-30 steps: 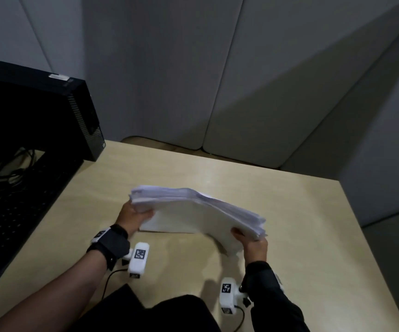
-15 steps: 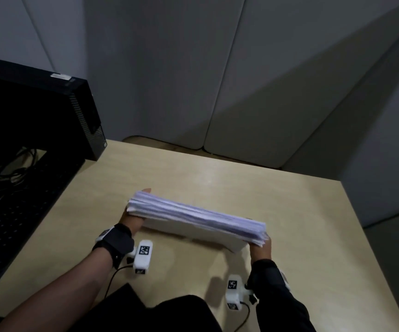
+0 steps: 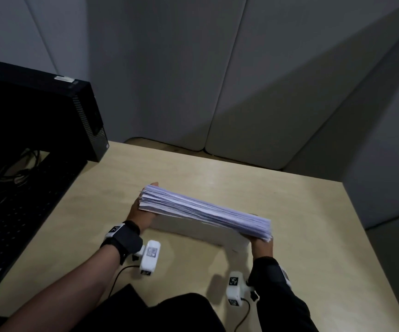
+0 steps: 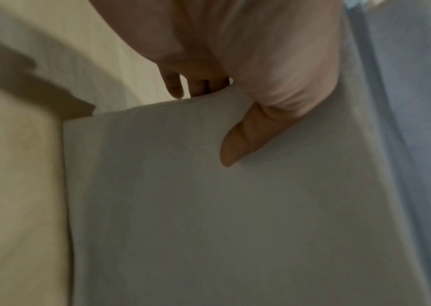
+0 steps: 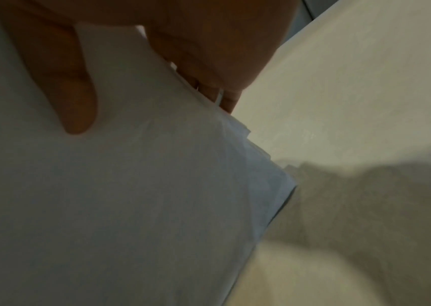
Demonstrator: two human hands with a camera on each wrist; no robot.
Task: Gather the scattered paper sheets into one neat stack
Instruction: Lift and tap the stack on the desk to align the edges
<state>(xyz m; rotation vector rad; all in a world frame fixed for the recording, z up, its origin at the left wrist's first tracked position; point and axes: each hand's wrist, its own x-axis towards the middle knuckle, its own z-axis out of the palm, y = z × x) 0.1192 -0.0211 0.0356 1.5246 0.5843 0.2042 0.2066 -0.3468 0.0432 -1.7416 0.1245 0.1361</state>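
Grey padded panels close off the far side of a pale wooden desk (image 3: 289,212), and everything below is placed relative to the paper stack (image 3: 205,209), which stands on edge over the middle of that desk. Well off to the stack's left sits a black computer tower (image 3: 38,116), with a dark keyboard (image 3: 14,212) nearer the person on that same side (neither touches the paper). At the stack's left end the left hand (image 3: 138,213) grips it, thumb (image 4: 243,142) pressed flat on the near face and fingers (image 4: 198,87) curled round behind. The stack's long axis runs left to right, slanting toward the person at its right end, with its upper edges showing as a thick fan of sheets. At that right end the right hand (image 3: 260,245) clamps it likewise, thumb (image 5: 78,107) on the near face and fingertips (image 5: 230,101) wrapped over the ragged corner, where several sheets jut out unevenly. Both hands lie equally close, one at each short end, so squaring probably calls for tapping the lower long edge straight down on the desk; whether that edge touches the wood I cannot tell.
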